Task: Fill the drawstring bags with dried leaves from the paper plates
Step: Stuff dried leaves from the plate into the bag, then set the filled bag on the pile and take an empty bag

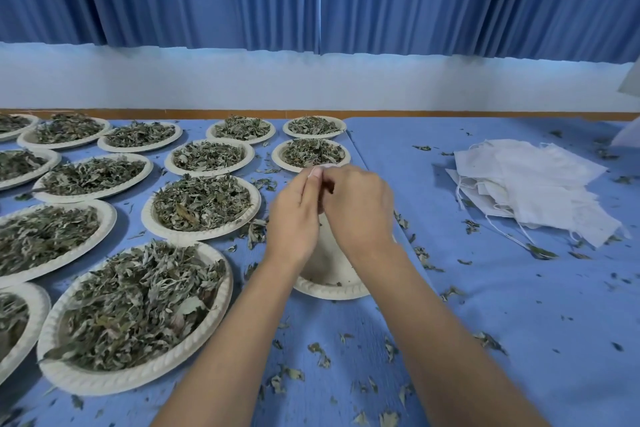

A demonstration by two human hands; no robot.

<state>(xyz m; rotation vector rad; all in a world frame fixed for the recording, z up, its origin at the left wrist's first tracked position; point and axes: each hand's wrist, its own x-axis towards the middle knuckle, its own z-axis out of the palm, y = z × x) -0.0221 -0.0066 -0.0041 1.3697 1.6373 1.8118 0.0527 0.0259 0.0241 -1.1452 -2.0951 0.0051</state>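
Two bare forearms (242, 340) are being stretched out from the near edge over a blue table (485, 305) that is littered with leaf crumbs (323, 355). The left hand (294, 215) and the right hand (356, 208) are being held close together above an almost empty plate (329, 291). The fingers of both hands are curled in narrowly, and a small bit of white bag (320, 168) is being pinched at the fingertips. The rest of the bag is being hidden by the hands, so it cannot be told whether its mouth is being opened or drawn shut.

To the left, rows of full plates (104, 383) are being kept ready, each heaped with dried leaves (138, 305). Well apart to the right, a loose stack of flat bags (526, 180) is being left with its strings trailing.

The bag is judged to be at the filling or closing stage. Spillage looks the likeliest mishap. If the grip is loosened or the mouth tipped, leaves would be shed past the plate onto the table, as the scattered crumbs suggest. A sharp tug on the thin string could also bunch the cloth or trap leaf in the closure. An elbow swung leftward might upset the nearest heaped plate.
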